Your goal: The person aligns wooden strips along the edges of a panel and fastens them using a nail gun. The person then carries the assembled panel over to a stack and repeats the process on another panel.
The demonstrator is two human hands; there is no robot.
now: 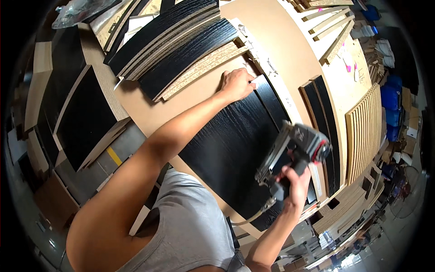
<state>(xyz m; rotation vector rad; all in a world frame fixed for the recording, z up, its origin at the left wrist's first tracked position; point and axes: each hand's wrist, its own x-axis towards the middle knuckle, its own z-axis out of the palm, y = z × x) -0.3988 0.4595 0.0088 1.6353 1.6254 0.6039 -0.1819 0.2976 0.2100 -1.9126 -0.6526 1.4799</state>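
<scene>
The bare left arm (174,131) reaches far forward and across toward the right, slightly bent at the elbow; the bare left hand (238,85) is turned back-upward, fingers curled down. The bare right forearm (276,235) rises from the lower edge, and the bare right hand (297,183) is closed in a wrapped grip.

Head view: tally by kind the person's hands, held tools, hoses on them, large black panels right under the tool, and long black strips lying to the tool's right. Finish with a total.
Hands (left hand, right hand): 2
Nail gun: 1
Hose: 1
Large black panel: 1
Long black strips: 2
Total: 7
</scene>
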